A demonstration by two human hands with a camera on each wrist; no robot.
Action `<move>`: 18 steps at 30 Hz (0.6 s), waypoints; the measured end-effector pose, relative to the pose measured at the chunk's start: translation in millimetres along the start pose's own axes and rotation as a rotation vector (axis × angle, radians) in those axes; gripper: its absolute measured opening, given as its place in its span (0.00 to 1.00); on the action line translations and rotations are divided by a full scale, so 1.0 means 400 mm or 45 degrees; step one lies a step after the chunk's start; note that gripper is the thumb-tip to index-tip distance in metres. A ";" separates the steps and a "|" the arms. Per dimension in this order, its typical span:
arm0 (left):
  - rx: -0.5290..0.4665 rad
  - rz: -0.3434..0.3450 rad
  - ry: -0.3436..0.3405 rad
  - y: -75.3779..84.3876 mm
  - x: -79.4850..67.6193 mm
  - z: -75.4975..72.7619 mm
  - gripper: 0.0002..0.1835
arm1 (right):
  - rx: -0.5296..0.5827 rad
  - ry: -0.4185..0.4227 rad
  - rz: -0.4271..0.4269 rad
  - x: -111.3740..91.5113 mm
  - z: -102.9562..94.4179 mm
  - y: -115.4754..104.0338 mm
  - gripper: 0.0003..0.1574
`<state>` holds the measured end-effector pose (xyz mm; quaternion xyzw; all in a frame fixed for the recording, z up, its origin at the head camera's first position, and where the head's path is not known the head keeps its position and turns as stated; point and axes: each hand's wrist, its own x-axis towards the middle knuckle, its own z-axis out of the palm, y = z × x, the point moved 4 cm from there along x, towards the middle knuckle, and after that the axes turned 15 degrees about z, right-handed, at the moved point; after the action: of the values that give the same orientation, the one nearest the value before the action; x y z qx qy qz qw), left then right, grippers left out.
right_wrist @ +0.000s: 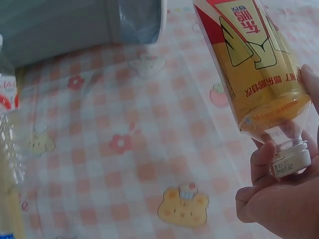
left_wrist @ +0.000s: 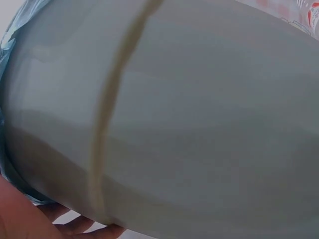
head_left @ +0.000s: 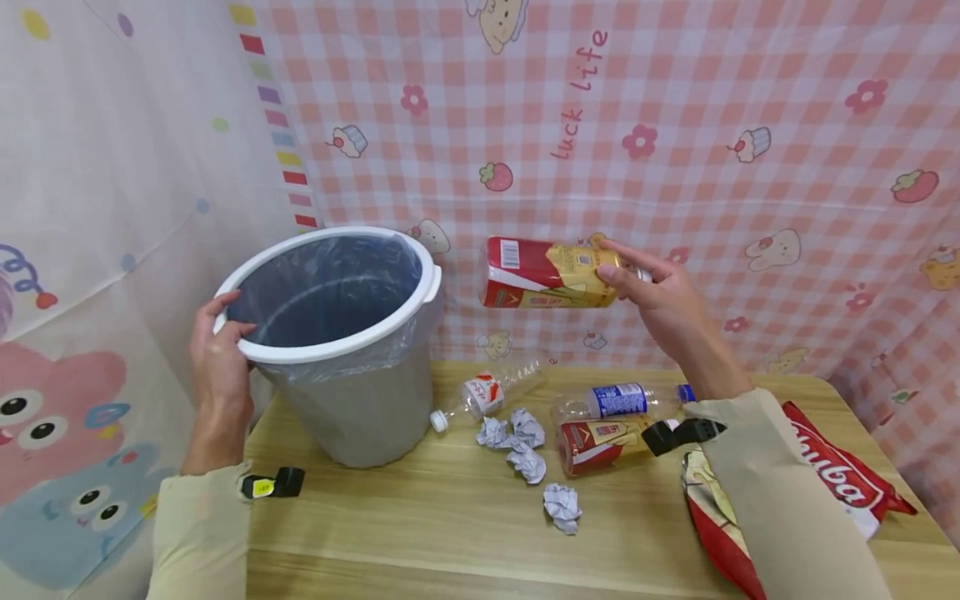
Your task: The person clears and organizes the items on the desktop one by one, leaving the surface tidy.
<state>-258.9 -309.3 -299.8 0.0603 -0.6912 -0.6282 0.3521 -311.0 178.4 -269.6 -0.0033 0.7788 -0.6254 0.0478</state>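
A grey trash can [head_left: 367, 400] with a white rim and a clear liner bag stands at the left of the table. My left hand [head_left: 221, 358] grips its rim on the left side, thumb over the edge and the other fingers around it. In the air right of the can, my right hand [head_left: 667, 304] holds a red and yellow plastic bottle [head_left: 551, 273] by its neck end. The bottle lies sideways, its base toward the can. Its white cap [right_wrist: 291, 160] shows among the fingers in the right wrist view.
On the wooden table [head_left: 420, 533] lie a clear bottle [head_left: 517, 377], a blue-labelled bottle [head_left: 618, 402], another red and yellow bottle [head_left: 596, 442] and several crumpled papers [head_left: 561, 507]. Snack bags [head_left: 840, 467] lie at the right, partly behind the right sleeve. A checked curtain [head_left: 675, 83] hangs behind.
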 end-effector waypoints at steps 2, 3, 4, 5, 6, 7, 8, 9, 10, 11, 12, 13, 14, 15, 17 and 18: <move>0.019 0.008 -0.004 -0.001 0.000 0.000 0.26 | 0.042 -0.007 -0.016 0.006 0.016 -0.014 0.34; 0.030 0.013 -0.005 -0.002 0.000 0.001 0.25 | 0.062 -0.012 -0.022 0.009 0.023 -0.020 0.34; 0.040 0.017 -0.003 -0.003 0.000 0.001 0.25 | 0.076 -0.017 -0.027 0.012 0.031 -0.025 0.34; 0.052 0.022 0.001 -0.003 0.000 0.001 0.25 | 0.089 -0.026 -0.039 0.015 0.039 -0.031 0.34; 0.068 0.025 0.002 -0.003 0.001 0.000 0.25 | 0.097 -0.029 -0.050 0.018 0.047 -0.036 0.34; 0.076 0.027 0.006 -0.004 0.001 0.000 0.25 | 0.094 -0.025 -0.058 0.022 0.056 -0.040 0.34; 0.081 0.029 0.011 -0.004 0.001 -0.001 0.25 | 0.094 -0.027 -0.062 0.025 0.065 -0.044 0.34; 0.071 0.030 0.021 -0.004 0.001 -0.002 0.25 | 0.093 -0.029 -0.068 0.029 0.074 -0.048 0.34; 0.067 0.030 0.024 -0.003 0.001 -0.001 0.25 | 0.087 -0.028 -0.077 0.031 0.081 -0.052 0.34; 0.063 0.029 0.024 -0.002 0.001 -0.001 0.25 | 0.093 -0.035 -0.093 0.033 0.090 -0.057 0.34; 0.057 0.027 0.025 -0.002 0.000 0.000 0.25 | 0.093 -0.037 -0.104 0.036 0.098 -0.061 0.34; 0.050 0.026 0.027 -0.002 0.000 0.000 0.25 | 0.103 -0.050 -0.119 0.037 0.107 -0.066 0.33; 0.044 0.025 0.028 -0.001 -0.001 0.000 0.25 | 0.111 -0.062 -0.132 0.038 0.115 -0.071 0.33; 0.039 0.025 0.029 -0.001 -0.002 0.001 0.25 | 0.118 -0.073 -0.143 0.040 0.124 -0.075 0.33; 0.044 0.027 0.024 -0.001 -0.003 0.001 0.25 | 0.128 -0.088 -0.161 0.040 0.140 -0.084 0.33; 0.047 0.028 0.021 -0.001 -0.003 0.002 0.25 | 0.127 -0.089 -0.161 0.040 0.146 -0.088 0.33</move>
<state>-258.7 -308.1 -300.6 0.0645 -0.7005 -0.6109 0.3634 -324.3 112.7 -249.1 -0.0721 0.7428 -0.6646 0.0355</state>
